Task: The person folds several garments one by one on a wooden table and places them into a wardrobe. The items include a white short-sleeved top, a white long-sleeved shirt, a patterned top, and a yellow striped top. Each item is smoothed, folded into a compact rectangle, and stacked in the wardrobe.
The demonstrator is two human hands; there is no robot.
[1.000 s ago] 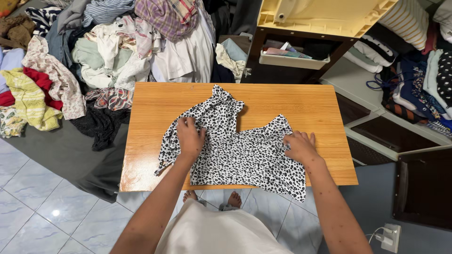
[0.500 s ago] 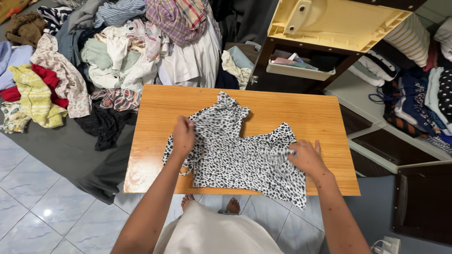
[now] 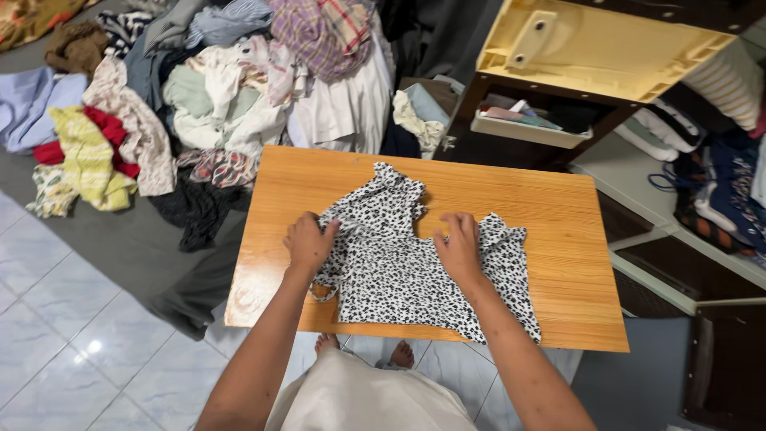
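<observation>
Pressing both hands, left hand (image 3: pixel 309 242) and right hand (image 3: pixel 460 246), palms-down on spotted garment (image 3: pixel 407 271).

I see the black-and-white spotted fabric garment (image 3: pixel 399 263) lying on the orange wooden bench (image 3: pixel 558 231), the heap of mixed clothes (image 3: pixel 215 96) behind its left end, my feet (image 3: pixel 363 351) under it

A home laundry corner: heaped clothes (image 3: pixel 215 88) on tiled floor (image 3: pixel 72 351), a wooden desk (image 3: pixel 558 231), shelves of folded garments (image 3: pixel 718 191).

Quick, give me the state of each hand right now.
Left hand: closed, gripping the left edge of the spotted black-and-white garment.
Right hand: fingers bent, pressing on the garment's middle; a pinch cannot be told.
</observation>
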